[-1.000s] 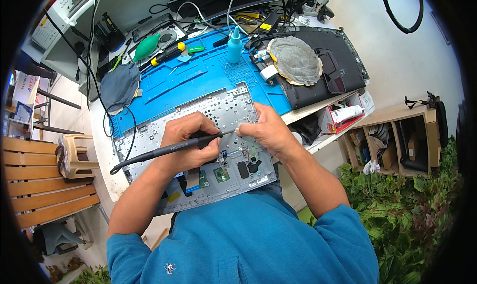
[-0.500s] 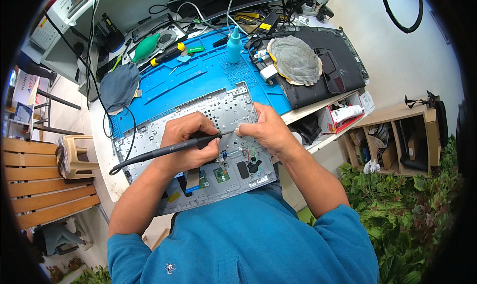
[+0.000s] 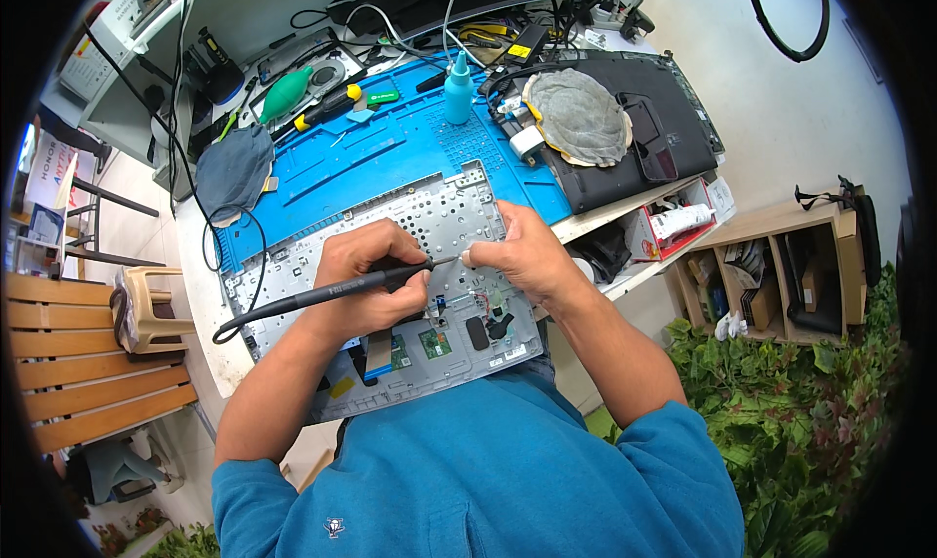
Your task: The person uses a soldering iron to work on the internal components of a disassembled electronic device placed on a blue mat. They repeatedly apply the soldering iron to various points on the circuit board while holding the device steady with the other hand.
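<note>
My left hand is closed around a black soldering iron, whose cord loops back past my left wrist. The iron's thin metal tip points right and ends close to my right thumb. My right hand grips the right edge of a grey laptop top case, thumb on its inner face and the other fingers mostly hidden behind. The case lies tilted between the bench and my body, inner side up. On it are a flat ribbon cable, a small green board and a black pad.
A blue work mat covers the bench. On or around it are a light-blue bottle, a green blower bulb, a yellow-black screwdriver and a dark cloth. Right stands a black laptop under a round grey pad.
Nearly everything holds still. The soldering iron and its cord have shifted very slightly; both hands keep the same grips.
</note>
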{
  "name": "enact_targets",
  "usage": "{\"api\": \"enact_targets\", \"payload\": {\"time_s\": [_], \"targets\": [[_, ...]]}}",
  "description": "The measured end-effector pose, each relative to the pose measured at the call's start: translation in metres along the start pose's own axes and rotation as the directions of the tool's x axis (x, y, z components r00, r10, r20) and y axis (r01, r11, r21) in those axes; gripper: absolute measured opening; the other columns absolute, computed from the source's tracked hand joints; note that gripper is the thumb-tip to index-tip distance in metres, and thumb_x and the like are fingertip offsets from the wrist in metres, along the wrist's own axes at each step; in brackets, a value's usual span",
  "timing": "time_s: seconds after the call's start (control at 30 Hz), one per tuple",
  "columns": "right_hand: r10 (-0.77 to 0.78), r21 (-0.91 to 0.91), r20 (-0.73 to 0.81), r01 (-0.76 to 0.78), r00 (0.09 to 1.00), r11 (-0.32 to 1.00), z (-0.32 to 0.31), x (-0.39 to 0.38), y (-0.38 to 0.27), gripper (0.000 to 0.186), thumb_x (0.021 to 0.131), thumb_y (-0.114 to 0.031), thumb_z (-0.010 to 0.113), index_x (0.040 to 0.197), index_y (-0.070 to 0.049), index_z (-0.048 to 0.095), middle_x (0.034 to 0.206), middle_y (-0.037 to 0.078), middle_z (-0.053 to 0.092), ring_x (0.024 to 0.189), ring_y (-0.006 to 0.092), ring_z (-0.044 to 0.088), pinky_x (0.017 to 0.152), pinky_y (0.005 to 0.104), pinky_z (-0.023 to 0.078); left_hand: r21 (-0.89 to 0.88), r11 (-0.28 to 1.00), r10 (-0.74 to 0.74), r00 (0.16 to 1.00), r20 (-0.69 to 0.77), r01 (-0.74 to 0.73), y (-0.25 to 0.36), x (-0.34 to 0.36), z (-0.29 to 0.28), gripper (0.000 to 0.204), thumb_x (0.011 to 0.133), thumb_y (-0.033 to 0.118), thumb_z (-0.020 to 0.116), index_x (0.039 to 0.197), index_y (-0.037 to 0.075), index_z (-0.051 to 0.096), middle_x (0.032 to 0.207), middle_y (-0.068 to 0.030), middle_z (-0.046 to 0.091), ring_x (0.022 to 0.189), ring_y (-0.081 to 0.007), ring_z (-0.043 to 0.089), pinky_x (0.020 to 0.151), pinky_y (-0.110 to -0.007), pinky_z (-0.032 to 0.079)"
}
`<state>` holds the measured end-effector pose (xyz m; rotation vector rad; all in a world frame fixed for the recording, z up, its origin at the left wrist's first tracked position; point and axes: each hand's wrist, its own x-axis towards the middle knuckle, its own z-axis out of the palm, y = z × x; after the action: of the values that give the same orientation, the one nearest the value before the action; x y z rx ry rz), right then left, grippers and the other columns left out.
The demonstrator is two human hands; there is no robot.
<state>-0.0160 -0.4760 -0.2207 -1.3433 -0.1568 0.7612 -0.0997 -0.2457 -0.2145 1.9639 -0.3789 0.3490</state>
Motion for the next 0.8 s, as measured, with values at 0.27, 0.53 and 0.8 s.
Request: {"api": "enact_targets", "payload": {"time_s": [0.27, 0.53, 0.8], "targets": [[-0.003, 0.027, 0.027, 0.003, 1.0, 1.0, -0.002, 0.0, 0.002, 0.044, 0.086, 0.005, 0.07, 0.13, 0.008, 0.067, 0.116, 0.014, 0.081, 0.097, 0.0192, 0.08, 0.086, 0.0333, 0.064, -0.172, 0.985, -0.012, 0.999, 0.035, 0.018, 0.008, -0.001, 0.005, 0.028, 0.105, -0.001, 0.068, 0.133, 0.005, 0.069, 0.108, -0.0129, 0.08, 0.102, -0.0231, 0.08, 0.09, -0.036, 0.064], [0.016, 0.045, 0.048, -0.018, 0.999, 0.999, -0.007, 0.002, 0.003, 0.043, 0.088, 0.005, 0.071, 0.131, 0.006, 0.067, 0.116, 0.013, 0.08, 0.099, 0.0184, 0.079, 0.088, 0.032, 0.064, 0.07, 0.963, 0.239, 0.945, 0.223, -0.26, 0.011, 0.009, 0.008, 0.04, 0.099, 0.0, 0.07, 0.137, 0.01, 0.064, 0.113, -0.0138, 0.076, 0.1, -0.0341, 0.075, 0.091, -0.044, 0.06], [0.027, 0.056, 0.074, -0.031, 0.997, 0.998, -0.011, 0.004, 0.004, 0.045, 0.086, 0.005, 0.071, 0.131, 0.006, 0.067, 0.115, 0.014, 0.08, 0.098, 0.0187, 0.079, 0.087, 0.0323, 0.064, 0.089, 0.978, 0.163, 0.953, 0.255, -0.19, 0.014, 0.009, 0.005, 0.042, 0.099, 0.008, 0.073, 0.14, 0.011, 0.063, 0.122, -0.0157, 0.075, 0.11, -0.037, 0.074, 0.097, -0.045, 0.06]]}}
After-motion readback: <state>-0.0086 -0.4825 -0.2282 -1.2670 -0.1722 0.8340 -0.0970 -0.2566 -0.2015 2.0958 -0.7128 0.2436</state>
